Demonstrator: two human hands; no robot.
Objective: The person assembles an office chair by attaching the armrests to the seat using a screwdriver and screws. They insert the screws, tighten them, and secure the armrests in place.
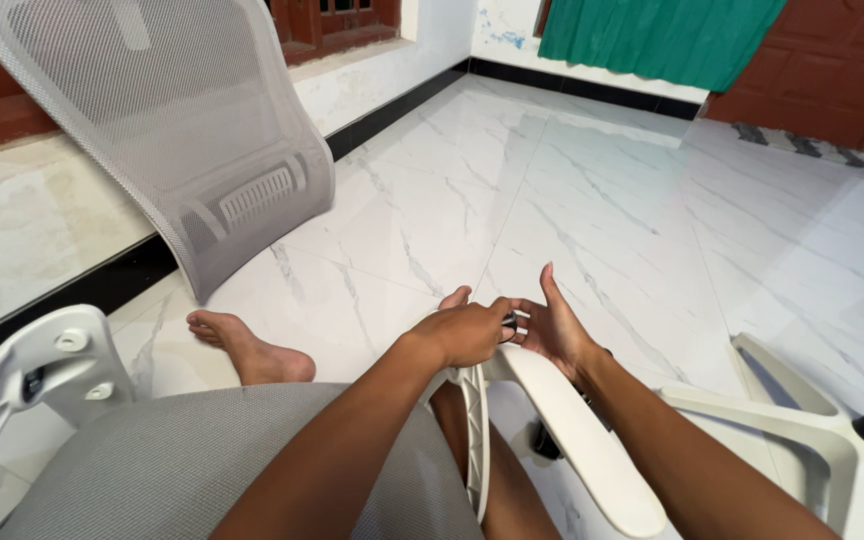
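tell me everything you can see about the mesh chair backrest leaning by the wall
The backrest is a detached piece of pale grey see-through mesh stretched in a light grey plastic frame with rounded corners. Low on it sits a slotted lumbar pad on curved plastic arms. It stands tilted at upper left, its narrow lower end on the white marble floor, its top cut off by the picture's edge. Neither hand touches it.

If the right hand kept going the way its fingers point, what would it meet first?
The right hand points up-frame, away from the person. Past its fingertips lies only bare marble floor; the way looks free, though depth is hard to judge.
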